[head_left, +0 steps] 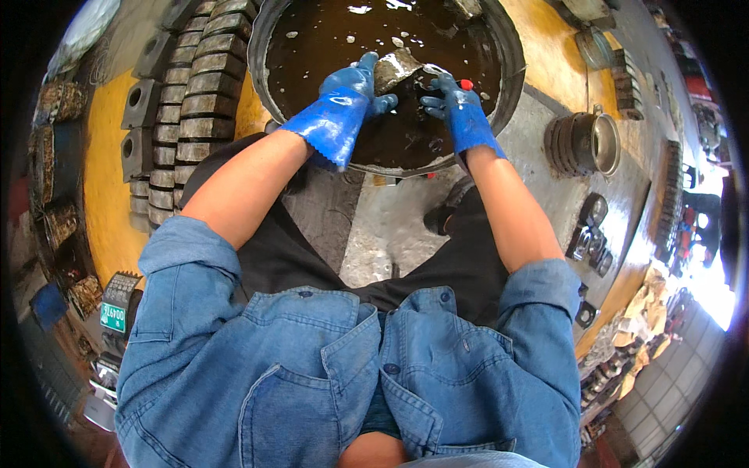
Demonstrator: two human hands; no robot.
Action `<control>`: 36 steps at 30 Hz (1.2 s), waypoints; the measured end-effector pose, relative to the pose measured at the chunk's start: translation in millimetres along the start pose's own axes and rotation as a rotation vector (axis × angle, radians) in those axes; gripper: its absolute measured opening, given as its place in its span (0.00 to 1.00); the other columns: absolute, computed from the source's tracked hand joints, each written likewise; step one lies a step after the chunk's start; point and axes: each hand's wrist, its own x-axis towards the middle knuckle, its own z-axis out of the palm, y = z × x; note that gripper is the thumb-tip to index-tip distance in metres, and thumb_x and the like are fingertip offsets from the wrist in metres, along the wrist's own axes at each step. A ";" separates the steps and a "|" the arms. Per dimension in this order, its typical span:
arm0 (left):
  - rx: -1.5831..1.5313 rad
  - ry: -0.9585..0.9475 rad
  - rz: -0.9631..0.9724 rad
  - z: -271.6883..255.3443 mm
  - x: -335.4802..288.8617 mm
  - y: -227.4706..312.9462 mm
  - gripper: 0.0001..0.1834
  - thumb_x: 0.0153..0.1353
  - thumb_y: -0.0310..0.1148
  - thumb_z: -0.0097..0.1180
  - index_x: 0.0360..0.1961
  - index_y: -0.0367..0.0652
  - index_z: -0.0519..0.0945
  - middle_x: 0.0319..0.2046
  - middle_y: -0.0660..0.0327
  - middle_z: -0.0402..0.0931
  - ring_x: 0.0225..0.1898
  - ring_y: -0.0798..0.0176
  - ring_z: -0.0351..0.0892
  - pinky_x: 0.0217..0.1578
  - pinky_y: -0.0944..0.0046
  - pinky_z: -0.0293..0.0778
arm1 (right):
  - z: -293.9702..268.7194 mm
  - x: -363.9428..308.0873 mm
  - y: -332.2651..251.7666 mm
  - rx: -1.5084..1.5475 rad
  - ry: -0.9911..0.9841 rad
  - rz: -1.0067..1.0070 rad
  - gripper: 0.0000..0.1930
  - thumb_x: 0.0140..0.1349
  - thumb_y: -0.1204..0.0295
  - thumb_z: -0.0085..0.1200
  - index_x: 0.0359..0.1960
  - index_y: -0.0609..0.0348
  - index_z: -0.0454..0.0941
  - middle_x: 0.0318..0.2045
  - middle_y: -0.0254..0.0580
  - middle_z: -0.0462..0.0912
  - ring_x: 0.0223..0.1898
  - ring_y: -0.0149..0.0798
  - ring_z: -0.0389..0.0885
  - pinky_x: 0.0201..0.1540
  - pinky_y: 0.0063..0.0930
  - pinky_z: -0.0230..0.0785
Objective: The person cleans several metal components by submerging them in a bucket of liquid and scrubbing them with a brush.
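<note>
My left hand (353, 87), in a blue rubber glove, holds a dull grey metal block (396, 70) by its left side, over the dark brown liquid in a large round metal basin (512, 66). Its thumb stands out below the block. My right hand (455, 105), gloved the same way, has its fingers bent close to the block's right end. A red end (466, 84) of a small tool shows at the knuckles of that hand; most of the tool is hidden, so its kind is unclear.
Left of the basin stand stacked rows of metal blocks (207, 105) and grey blocks with round holes (137, 95). To the right are metal rings (581, 143), a glass jar (594, 48) and small dark metal parts (591, 230). My knees flank the basin's near side.
</note>
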 end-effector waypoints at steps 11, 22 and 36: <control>-0.352 -0.015 -0.069 10.3 63.8 -64.4 0.57 0.46 0.50 0.85 0.74 0.39 0.69 0.63 0.47 0.81 0.62 0.51 0.83 0.62 0.55 0.80 | 19.7 0.5 -14.7 -0.029 0.063 -0.143 0.21 0.71 0.54 0.62 0.50 0.61 0.84 0.35 0.41 0.90 0.32 0.35 0.89 0.40 0.28 0.79; -0.867 -0.058 -0.098 -32.3 39.6 -64.4 0.30 0.73 0.45 0.59 0.67 0.34 0.77 0.57 0.55 0.83 0.57 0.60 0.81 0.61 0.62 0.75 | 35.0 34.3 -3.7 0.160 -0.031 -0.275 0.13 0.72 0.63 0.64 0.48 0.60 0.86 0.37 0.38 0.91 0.32 0.31 0.88 0.39 0.27 0.82; -0.952 -0.228 -0.520 -54.5 21.7 -42.4 0.38 0.77 0.59 0.46 0.73 0.39 0.73 0.73 0.49 0.71 0.72 0.50 0.68 0.73 0.57 0.59 | 51.2 12.1 15.7 -0.197 -0.018 -0.135 0.16 0.70 0.57 0.64 0.46 0.58 0.87 0.34 0.40 0.90 0.36 0.34 0.88 0.45 0.30 0.80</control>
